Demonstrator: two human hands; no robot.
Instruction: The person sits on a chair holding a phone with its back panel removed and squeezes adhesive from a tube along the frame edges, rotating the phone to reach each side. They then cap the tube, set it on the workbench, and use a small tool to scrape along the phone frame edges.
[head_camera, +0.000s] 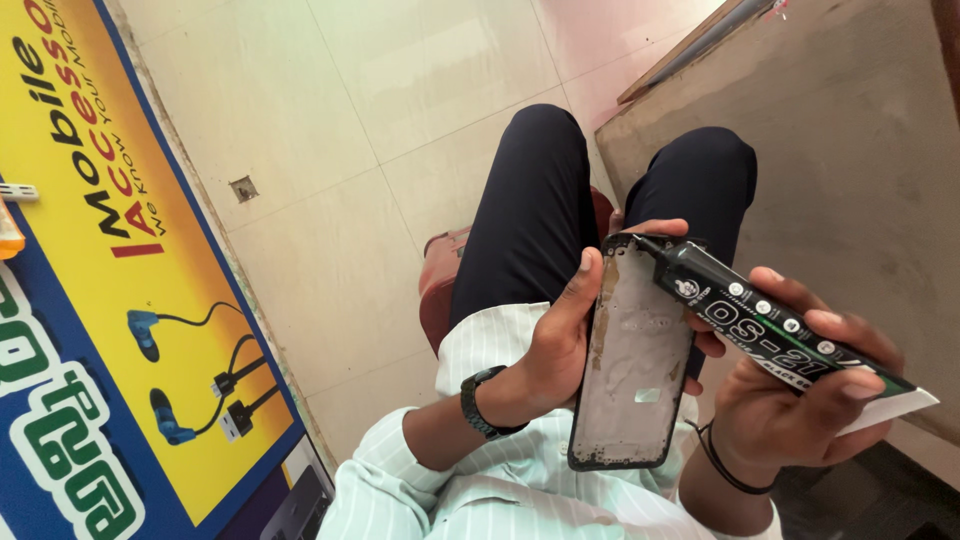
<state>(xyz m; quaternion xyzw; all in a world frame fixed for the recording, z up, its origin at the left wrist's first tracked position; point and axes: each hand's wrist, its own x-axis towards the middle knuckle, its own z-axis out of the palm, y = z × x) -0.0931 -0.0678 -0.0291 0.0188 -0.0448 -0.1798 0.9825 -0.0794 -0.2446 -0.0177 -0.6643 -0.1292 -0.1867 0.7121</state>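
My left hand (560, 335) grips an opened phone frame (632, 370) by its left edge, bare grey inner face up, dark residue along its rim. My right hand (800, 385) holds a black glue tube (770, 325) with a white crimped end. The tube's thin nozzle touches the frame's top right corner. A black watch sits on my left wrist and a thin black band on my right. Both hands hover over my lap.
My dark-trousered legs (530, 210) rest on a reddish stool (440, 280) above a pale tiled floor (350, 150). A yellow and blue poster (120, 300) with pictured earphones and cables lies at left. A brown counter surface (850, 130) fills the upper right.
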